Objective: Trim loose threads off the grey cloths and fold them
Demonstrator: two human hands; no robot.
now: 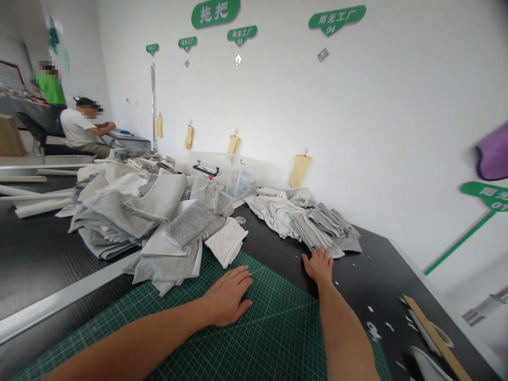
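My left hand (228,296) lies over the green cutting mat (273,317) with its fingers stretched out and nothing in it. Beyond the mat's right edge, my right hand (318,263) reaches to the front edge of a pile of grey and white cloth pieces (293,214); its fingers are apart, and their tips meet or overlap the cloth. A larger heap of grey cloth pieces (119,203) spreads across the left, partly over the mat. One white folded cloth (227,242) rests on the mat's far edge, ahead of my left hand.
A clear plastic box (238,180) stands against the wall behind the heaps. Wooden strip (436,338) and white scraps (373,330) lie at right. White rolls (43,203) lie at far left. Yellow gloves (300,170) hang on the wall. Two people (81,127) are at back left.
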